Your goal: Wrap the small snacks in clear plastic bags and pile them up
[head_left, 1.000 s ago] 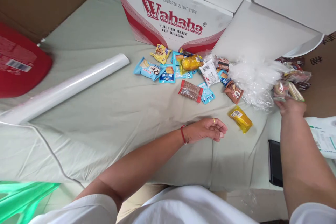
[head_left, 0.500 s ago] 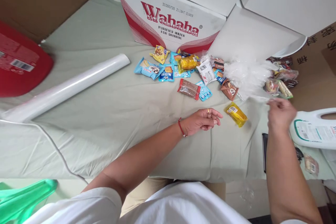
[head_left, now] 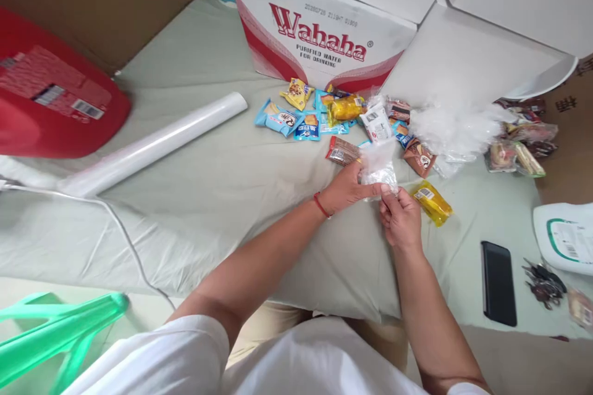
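A small clear plastic bag (head_left: pixel 380 173) is between my hands, above the cloth-covered table. My left hand (head_left: pixel 343 190) grips the bag's left side, thumb across its lower part. With closed fingers, my right hand (head_left: pixel 402 217) pinches the bag's near edge. Just right of that hand lies a yellow-wrapped snack (head_left: pixel 433 202). Behind the hands, a brown-and-red snack packet (head_left: pixel 341 151) is partly covered by the left hand and bag. A brown snack packet (head_left: pixel 419 159) lies beyond, near a heap of clear plastic bags (head_left: pixel 458 129).
Several snack packets, including a blue one (head_left: pixel 278 118), lie before a Wahaha box (head_left: pixel 319 31). A plastic roll (head_left: pixel 162 142) and red container (head_left: pixel 60 92) are at left. A phone (head_left: pixel 499 284), keys (head_left: pixel 544 284) and white jug (head_left: pixel 565 234) lie at right.
My right hand has come left from near the plastic heap to my left hand. A clear bag now shows between both hands; my left hand has closed on it. The view has shifted slightly.
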A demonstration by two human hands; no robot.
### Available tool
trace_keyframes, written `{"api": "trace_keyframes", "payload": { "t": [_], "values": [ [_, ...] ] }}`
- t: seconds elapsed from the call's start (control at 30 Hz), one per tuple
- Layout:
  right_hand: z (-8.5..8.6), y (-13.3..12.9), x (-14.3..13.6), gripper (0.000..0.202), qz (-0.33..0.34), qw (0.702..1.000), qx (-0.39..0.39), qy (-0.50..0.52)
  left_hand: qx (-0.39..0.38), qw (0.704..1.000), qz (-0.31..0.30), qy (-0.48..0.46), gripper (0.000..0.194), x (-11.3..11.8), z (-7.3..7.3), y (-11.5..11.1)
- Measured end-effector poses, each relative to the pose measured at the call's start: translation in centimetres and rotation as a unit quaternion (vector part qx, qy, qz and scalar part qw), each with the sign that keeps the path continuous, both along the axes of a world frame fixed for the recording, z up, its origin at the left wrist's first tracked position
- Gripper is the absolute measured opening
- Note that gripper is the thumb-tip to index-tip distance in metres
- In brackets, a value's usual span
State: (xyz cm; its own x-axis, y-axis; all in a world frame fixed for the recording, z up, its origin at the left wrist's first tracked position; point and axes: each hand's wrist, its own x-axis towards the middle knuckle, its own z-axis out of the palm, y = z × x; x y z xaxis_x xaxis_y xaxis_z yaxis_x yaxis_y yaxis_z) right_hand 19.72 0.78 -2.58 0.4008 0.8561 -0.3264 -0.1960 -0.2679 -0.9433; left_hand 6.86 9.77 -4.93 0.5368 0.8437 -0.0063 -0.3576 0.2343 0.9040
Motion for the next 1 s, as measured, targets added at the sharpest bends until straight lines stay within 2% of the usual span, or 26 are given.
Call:
{"api": "trace_keyframes", "payload": {
  "t": [0.13, 0.2, 0.27, 0.33, 0.4, 0.43, 0.5, 0.57, 0.7, 0.77, 0.87, 1.0],
  "values": [
    [-1.1, -0.5, 1.1, 0.045, 0.002, 0.998, 0.009, -0.060, -0.046, 0.995, 0.077, 0.030, 0.056, -0.3, -0.3, 0.8],
    [-1.2, -0.9, 1.6, 0.040, -0.032, 0.984, 0.051, -0.167, -0.050, 0.995, 0.073, 0.053, 0.053, -0.3, -0.2, 0.7],
    [-1.3, -1.1, 1.9, 0.035, -0.096, 0.935, 0.135, -0.314, -0.047, 0.994, 0.075, 0.070, 0.054, -0.2, 0.0, 0.4],
    [-1.3, -1.3, 1.8, 0.035, -0.111, 0.869, 0.219, -0.429, -0.042, 0.992, 0.090, 0.082, 0.054, -0.1, 0.1, 0.1],
    [-1.4, -1.3, 1.5, 0.040, -0.041, 0.831, 0.253, -0.494, -0.033, 0.991, 0.090, 0.092, 0.052, 0.1, 0.3, -0.1],
    [-1.4, -1.2, 1.3, 0.039, 0.011, 0.821, 0.250, -0.514, -0.026, 0.992, 0.080, 0.096, 0.052, 0.1, 0.4, -0.3],
    [-1.5, -1.1, 1.1, 0.024, 0.088, 0.812, 0.226, -0.531, -0.010, 0.993, 0.056, 0.101, 0.053, 0.1, 0.6, -0.4],
    [-1.6, -0.9, 0.9, 0.012, 0.109, 0.821, 0.208, -0.520, -0.007, 0.994, 0.050, 0.101, 0.053, 0.0, 0.7, -0.5],
    [-1.6, -1.1, 1.0, 0.012, 0.123, 0.865, 0.191, -0.449, -0.037, 0.992, 0.092, 0.076, 0.055, -0.1, 0.6, -0.3],
    [-1.6, -1.4, 1.1, 0.012, 0.128, 0.905, 0.171, -0.369, -0.060, 0.991, 0.107, 0.045, 0.055, 0.0, 0.4, -0.2],
    [-1.6, -1.6, 1.5, 0.016, 0.101, 0.963, 0.143, -0.205, -0.090, 0.990, 0.107, 0.015, 0.055, 0.1, 0.2, -0.2],
    [-1.5, -1.3, 1.8, 0.026, 0.055, 0.987, 0.143, -0.050, -0.109, 0.989, 0.096, -0.008, 0.059, 0.0, 0.5, -0.1]
  ]
}}
